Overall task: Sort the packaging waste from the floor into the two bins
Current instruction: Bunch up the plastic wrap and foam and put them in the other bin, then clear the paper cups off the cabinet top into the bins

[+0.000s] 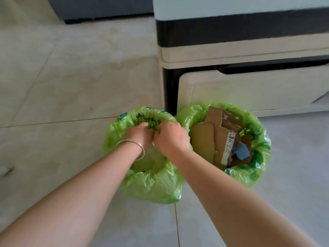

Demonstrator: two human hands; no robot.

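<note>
Over the left bin (142, 186), both my hands meet, left hand (140, 134) and right hand (170, 136), fingers curled, seemingly pinching something thin and soft; what, I can't tell. Cardboard (213, 139) fills the right bin (252, 175), 1 of 2; stiff, light, best gripped by an edge.

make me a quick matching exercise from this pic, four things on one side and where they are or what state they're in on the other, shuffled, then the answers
Things:
1. left bin
2. right bin
3. silver bangle
4. cabinet

Places or states:
A. stands on the floor just behind the right bin
B. on the left wrist
C. holds pieces of brown cardboard
D. both hands reach into its mouth

Pairs: 1-D, 2-C, 3-B, 4-A

The left hand and right hand meet over the left bin, fingers curled; what they hold, if anything, cannot be made out.
</note>
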